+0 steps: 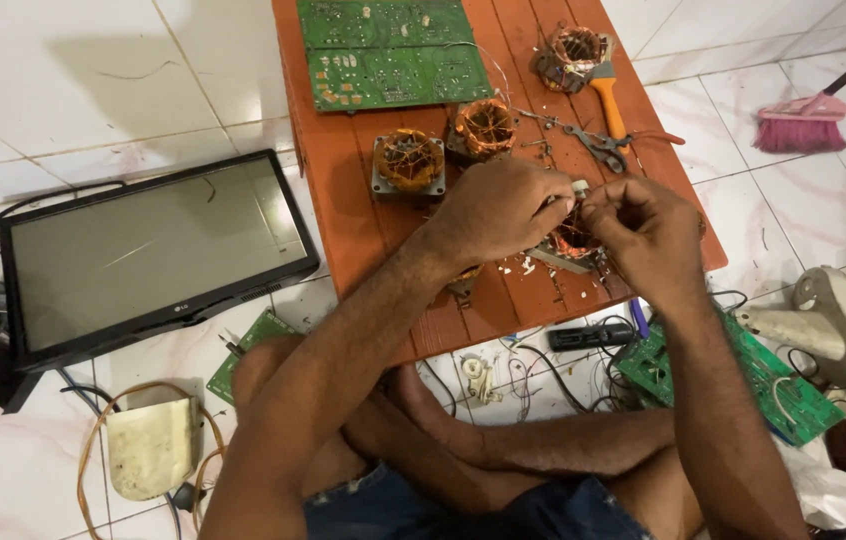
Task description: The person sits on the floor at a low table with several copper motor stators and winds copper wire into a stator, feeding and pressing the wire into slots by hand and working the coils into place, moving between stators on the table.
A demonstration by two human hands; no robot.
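A: What's in the hands rn?

B: Both on one motor coil (571,240), near right part of the worktop (363,230). Left hand (498,208) is curled over its top, closed on it w/ fingers wrapped. Right hand (643,228) pinches smth small and pale at the coil's upper edge, thumb and fingertips shut tight; can't tell exactly what the bit is.

A: Tips for doing it well?

B: My guess: keep the left hand as a firm brace so the coil doesn't twist, pull w/ the right in short tugs, close to the windings. Copper wire prob snaps or cuts skin if yanked. Pale crumbs lie just beside it, so the stuff looks brittle.

A: Other things on the worktop?

B: Two more coils (409,160) (484,128) just far of the hands, a 4th (575,52) at far right. Pliers (598,145) and an orange-handled tool (605,100) betw. them. Green circuit boards (388,50) at the far end.

A: Room?

B: White tile floor (93,90). Monitor (148,255) lying on the left, pink broom (808,120) far right, another green board (733,375) and loose wires near right. Person sits cross-legged.
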